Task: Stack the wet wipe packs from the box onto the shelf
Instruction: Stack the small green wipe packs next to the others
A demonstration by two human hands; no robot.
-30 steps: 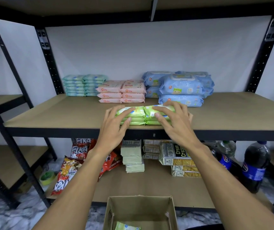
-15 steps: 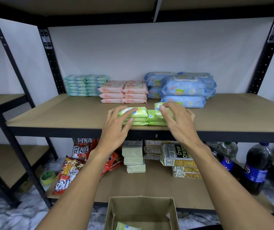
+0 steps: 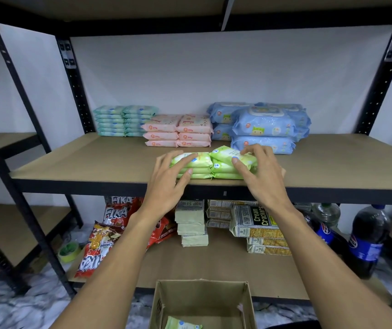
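Two short stacks of green wet wipe packs (image 3: 196,163) stand side by side near the front edge of the middle shelf (image 3: 90,160). My left hand (image 3: 169,181) rests with spread fingers on the left stack, its thumb against the stack's front. The top pack of the right stack (image 3: 226,155) lies tilted, and my right hand (image 3: 260,172) holds it between thumb and curled fingers. Below, the open cardboard box (image 3: 202,284) shows one more green pack (image 3: 182,324) at its bottom.
At the back of the same shelf are stacks of teal packs (image 3: 123,121), pink packs (image 3: 178,130) and larger blue packs (image 3: 261,127). The lower shelf holds snack bags (image 3: 102,243), cracker packs (image 3: 254,222) and dark soda bottles (image 3: 368,236). Black uprights frame both sides.
My right hand has shifted from lying flat on the right stack to gripping its top pack, which is now tilted. My left hand has stayed on the left stack.
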